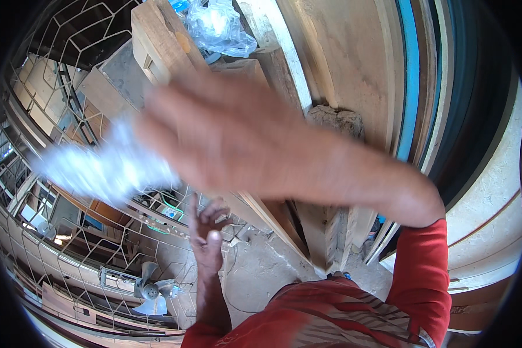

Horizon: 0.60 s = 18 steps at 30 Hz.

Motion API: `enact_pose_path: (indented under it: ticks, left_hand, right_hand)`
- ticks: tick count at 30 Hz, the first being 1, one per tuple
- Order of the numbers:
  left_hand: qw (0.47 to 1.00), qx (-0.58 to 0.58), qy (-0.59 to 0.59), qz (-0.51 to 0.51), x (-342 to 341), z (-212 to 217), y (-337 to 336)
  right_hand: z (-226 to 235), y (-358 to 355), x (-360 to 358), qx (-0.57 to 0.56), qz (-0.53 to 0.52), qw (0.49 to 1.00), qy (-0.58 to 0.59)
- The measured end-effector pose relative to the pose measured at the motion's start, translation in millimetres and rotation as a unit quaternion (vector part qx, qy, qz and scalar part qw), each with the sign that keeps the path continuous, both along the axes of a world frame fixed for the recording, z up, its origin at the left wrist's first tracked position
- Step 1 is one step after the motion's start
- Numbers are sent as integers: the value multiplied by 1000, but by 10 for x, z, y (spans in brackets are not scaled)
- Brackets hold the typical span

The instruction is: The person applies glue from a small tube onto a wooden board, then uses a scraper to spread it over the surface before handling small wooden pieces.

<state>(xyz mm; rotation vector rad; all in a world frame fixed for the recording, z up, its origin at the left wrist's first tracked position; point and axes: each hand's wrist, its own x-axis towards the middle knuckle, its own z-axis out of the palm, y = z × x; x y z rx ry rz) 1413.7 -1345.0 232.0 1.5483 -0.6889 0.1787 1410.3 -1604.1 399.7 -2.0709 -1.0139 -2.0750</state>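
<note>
At the far left, a blurred, crumpled, clear-white plastic bag (101,165) is streaking across the white wire window grille (52,104), its long axis running left to right and slightly downward. Its right end is meeting the fingers of the right hand (232,136), which is reaching across from the red sleeve (423,272); motion smear is hiding whether that grip is clamped on the plastic or merely touching it, so I cannot tell. Below, the left hand (207,229) is hanging lower, fingers loosely curled with nothing in them, well apart from the bag. Stacked pale timber planks (168,40) are leaning behind.
</note>
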Motion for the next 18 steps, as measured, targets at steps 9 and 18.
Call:
enact_pose_path:
  ticks: [9,18]
  left_hand:
    - [984,-160,-16,73,-22,746,-541]
    - [962,-6,-247,118,100,1709,-826]
  right_hand:
    - [-190,-165,-253,-48,123,942,309]
    - [670,-649,1056,66,-216,951,213]
